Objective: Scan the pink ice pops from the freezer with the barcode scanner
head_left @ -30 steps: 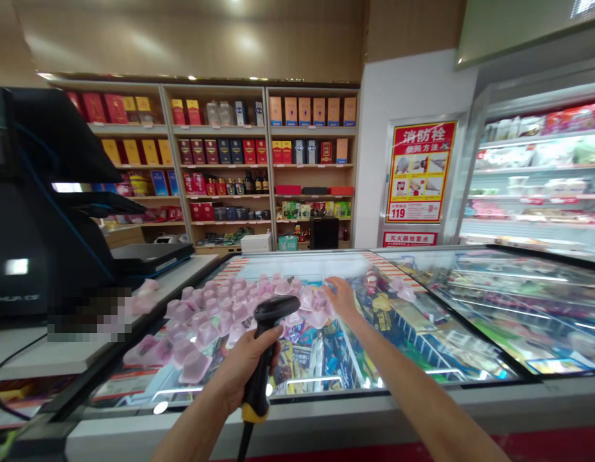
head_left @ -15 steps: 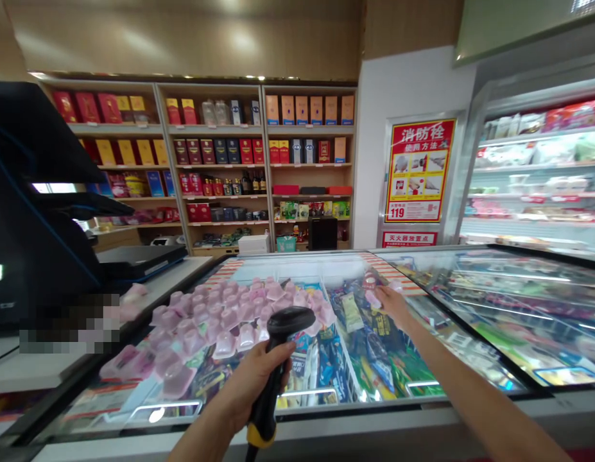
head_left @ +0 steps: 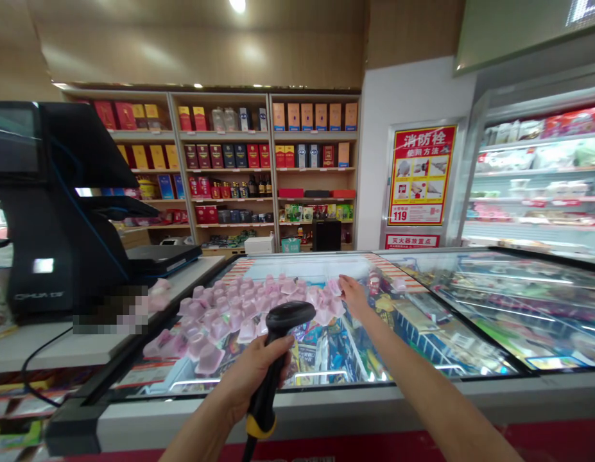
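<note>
At the right of centre in the frame, from where I stand, a red wall sign (head_left: 421, 176) reads 消防栓, 使用方法, with a bold 119 near its foot, and the smaller sign (head_left: 413, 241) under it says 灭火器放置点. Over at the left edge stands a black till (head_left: 76, 224); of the pale lettering (head_left: 40, 296) on its base I can make out little beyond HUA. Labels on the boxed goods along the upper shelves (head_left: 269, 173) are too small to read. At lower centre, the person's left hand (head_left: 263, 366) is wrapped tightly round the handle of a black barcode scanner (head_left: 267, 393). Its long axis slants, head up and to the right, the yellow-banded butt down and to the left, with the cable (head_left: 249, 447) dropping out of the bottom; the head itself lies nearly level, its right end a little higher. Just right of the middle, the right hand (head_left: 352, 296) has a narrow pinch on a pink cup (head_left: 334, 287), at the right end of a crowd of pink cups (head_left: 237, 314) spread leftward over the glass-topped chest (head_left: 191, 414). Which way that cup's mouth faces, I can't tell.
</note>
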Action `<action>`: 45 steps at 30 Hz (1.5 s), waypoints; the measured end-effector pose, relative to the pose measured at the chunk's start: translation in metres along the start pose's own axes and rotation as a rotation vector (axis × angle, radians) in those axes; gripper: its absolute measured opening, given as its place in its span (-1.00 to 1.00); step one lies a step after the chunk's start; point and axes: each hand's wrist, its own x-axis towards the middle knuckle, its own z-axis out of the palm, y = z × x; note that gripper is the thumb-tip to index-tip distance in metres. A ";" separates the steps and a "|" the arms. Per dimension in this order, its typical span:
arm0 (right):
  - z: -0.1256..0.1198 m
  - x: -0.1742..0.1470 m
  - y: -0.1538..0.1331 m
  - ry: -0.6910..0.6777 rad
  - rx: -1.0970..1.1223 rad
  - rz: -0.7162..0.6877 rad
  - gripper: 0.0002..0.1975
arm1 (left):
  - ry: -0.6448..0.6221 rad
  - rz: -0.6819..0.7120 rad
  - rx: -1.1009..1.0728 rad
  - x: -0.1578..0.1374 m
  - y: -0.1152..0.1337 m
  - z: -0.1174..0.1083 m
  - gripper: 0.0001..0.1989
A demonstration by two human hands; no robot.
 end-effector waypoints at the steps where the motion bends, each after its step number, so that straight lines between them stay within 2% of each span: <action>1: 0.004 0.001 0.001 0.037 -0.135 -0.057 -0.63 | 0.014 0.012 0.001 0.002 0.000 -0.003 -0.75; 4: 0.018 0.004 0.006 0.073 -0.459 -0.234 -0.68 | 0.057 0.009 0.005 0.011 -0.002 -0.010 -0.74; 7: 0.028 0.006 0.014 -0.009 -0.533 -0.312 -0.73 | 0.082 -0.006 -0.009 0.020 -0.005 -0.012 -0.73; 9: 0.022 0.011 0.019 -0.076 -0.569 -0.339 -0.72 | 0.065 -0.014 -0.021 0.024 -0.007 -0.011 -0.72; 10: 0.013 0.016 0.021 -0.073 -0.625 -0.356 -0.70 | 0.053 -0.019 -0.024 0.027 -0.008 -0.010 -0.72; 12: -0.017 0.031 0.023 0.024 -0.784 -0.373 -0.67 | 0.054 -0.029 -0.029 0.031 -0.009 -0.007 -0.72; 13: -0.038 0.040 0.024 0.120 -0.896 -0.396 -0.67 | 0.069 -0.030 -0.036 0.033 -0.010 -0.005 -0.73; 16: -0.108 0.068 0.028 0.256 -0.969 -0.368 -0.61 | 0.100 -0.055 -0.043 0.040 -0.010 0.000 -0.74; 18: -0.150 0.085 0.035 0.375 -1.108 -0.260 -0.58 | 0.113 -0.079 -0.038 0.044 -0.011 0.004 -0.75; 21: -0.188 0.102 0.051 0.297 -1.150 -0.106 -0.58 | 0.120 -0.093 -0.021 0.050 -0.013 0.010 -0.74; 23: -0.192 0.104 0.057 0.249 -1.132 -0.076 -0.63 | 0.096 -0.093 -0.015 0.054 -0.016 0.012 -0.72; 26: -0.168 0.088 0.048 0.282 -0.927 -0.046 -0.71 | 0.105 -0.080 -0.035 0.055 -0.020 0.014 -0.74; 28: -0.137 0.067 0.033 0.275 -0.556 0.014 -0.74 | 0.122 -0.071 -0.051 0.052 -0.019 0.014 -0.75; 31: -0.082 0.031 0.009 0.081 0.069 0.125 -0.76 | 0.103 -0.058 -0.057 0.038 -0.013 0.015 -0.76; 34: -0.037 0.001 -0.010 -0.031 0.388 0.171 -0.82 | 0.063 -0.032 -0.056 0.016 -0.007 0.014 -0.76; 36: -0.016 -0.015 -0.018 -0.072 0.493 0.183 -0.83 | 0.045 -0.010 -0.056 0.001 -0.003 0.012 -0.75; 39: 0.004 -0.034 -0.025 -0.108 0.535 0.192 -0.83 | 0.036 0.011 -0.047 -0.018 0.000 0.005 -0.75; 45: 0.018 -0.055 -0.018 -0.100 0.417 0.205 -0.77 | 0.076 0.037 -0.089 -0.031 0.000 -0.010 -0.74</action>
